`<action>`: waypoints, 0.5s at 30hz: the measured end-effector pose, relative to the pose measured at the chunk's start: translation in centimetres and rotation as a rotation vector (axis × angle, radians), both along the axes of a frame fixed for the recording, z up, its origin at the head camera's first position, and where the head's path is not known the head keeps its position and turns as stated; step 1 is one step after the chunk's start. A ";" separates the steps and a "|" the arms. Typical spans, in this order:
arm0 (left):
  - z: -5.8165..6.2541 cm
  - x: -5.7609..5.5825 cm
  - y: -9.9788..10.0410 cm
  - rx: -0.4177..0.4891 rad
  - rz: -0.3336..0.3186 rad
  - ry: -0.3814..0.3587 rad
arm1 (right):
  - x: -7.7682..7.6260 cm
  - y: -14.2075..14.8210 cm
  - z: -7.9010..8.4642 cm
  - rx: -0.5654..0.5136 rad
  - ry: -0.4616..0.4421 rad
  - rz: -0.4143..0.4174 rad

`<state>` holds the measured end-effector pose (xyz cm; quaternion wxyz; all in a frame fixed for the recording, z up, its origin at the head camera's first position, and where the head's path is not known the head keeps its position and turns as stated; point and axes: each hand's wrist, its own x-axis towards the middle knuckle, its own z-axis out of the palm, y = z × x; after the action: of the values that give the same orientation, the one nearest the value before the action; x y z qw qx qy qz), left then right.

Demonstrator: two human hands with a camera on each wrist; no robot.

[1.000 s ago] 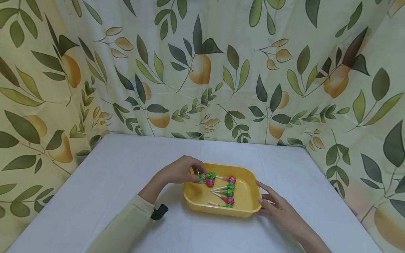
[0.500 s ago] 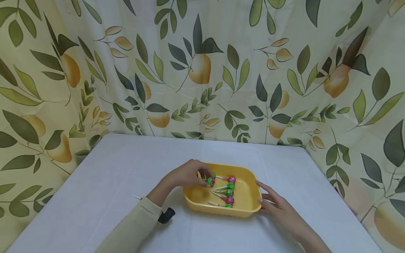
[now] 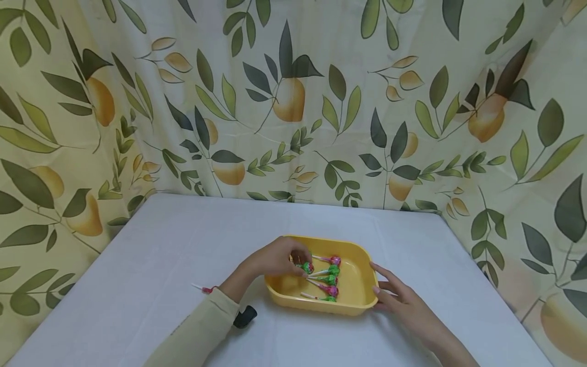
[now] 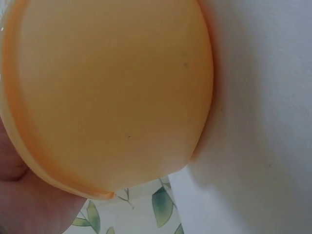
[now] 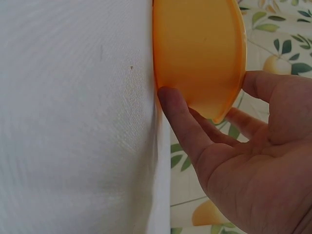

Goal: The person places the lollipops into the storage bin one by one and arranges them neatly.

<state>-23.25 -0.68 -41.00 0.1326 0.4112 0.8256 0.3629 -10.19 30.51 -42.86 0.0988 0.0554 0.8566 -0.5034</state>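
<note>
A yellow plastic tray (image 3: 362,278) holds several lollipops in green and pink-red wrappers, with a green lollipop (image 3: 331,279) among those lying in its middle. My left hand (image 3: 279,256) reaches over the tray's left rim and pinches a green-and-red lollipop (image 3: 308,267); its stick is hidden behind the fingers. In the left wrist view, the tray's outer wall (image 4: 117,97) hides most of that hand. My right hand (image 3: 401,298) touches the tray's right end. In the right wrist view, its extended fingers (image 5: 183,117) lie along the wall, with the thumb at the rim.
Another lollipop (image 3: 205,289) with a red wrapper lies on the white tablecloth (image 3: 174,244), partly behind the left sleeve. A black strap piece (image 3: 245,317) hangs at the left wrist. A leaf-and-fruit patterned curtain (image 3: 289,142) surrounds the table's back and sides.
My left hand has moved right and lower inside the tray, carrying its lollipop toward the others. The lollipop on the tablecloth has come out from behind the forearm. My right hand has stayed put.
</note>
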 end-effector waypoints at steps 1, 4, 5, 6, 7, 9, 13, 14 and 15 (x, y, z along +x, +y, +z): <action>-0.1 0.0 0.0 -0.001 -0.001 0.006 | 0.0 0.0 0.0 0.000 -0.001 -0.002; -0.2 -0.1 0.1 0.000 0.003 0.023 | -0.1 0.0 0.0 0.005 -0.002 -0.002; -0.3 -0.1 0.1 0.001 0.004 0.028 | -0.1 0.0 0.0 0.005 -0.004 -0.005; -0.3 -0.2 0.2 0.000 0.004 0.034 | -0.1 0.0 0.0 0.004 -0.004 -0.006; -0.4 -0.2 0.2 -0.004 0.006 0.036 | -0.1 0.0 0.0 0.003 -0.005 -0.006; -0.4 -0.2 0.4 -0.012 0.011 0.035 | -0.1 0.0 0.0 0.002 -0.009 -0.008; -0.5 -0.1 0.5 -0.020 0.014 0.036 | 0.0 0.0 0.0 0.001 -0.010 -0.008; -0.5 -0.1 0.5 -0.016 0.012 0.039 | 0.0 0.0 0.0 -0.008 -0.008 -0.008; -0.6 -0.1 0.4 -0.011 0.008 0.044 | 0.0 0.0 -0.1 -0.016 -0.003 -0.005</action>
<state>-23.37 -0.25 -41.57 0.1152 0.4150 0.8319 0.3500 -10.16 30.56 -42.93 0.0992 0.0576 0.8522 -0.5105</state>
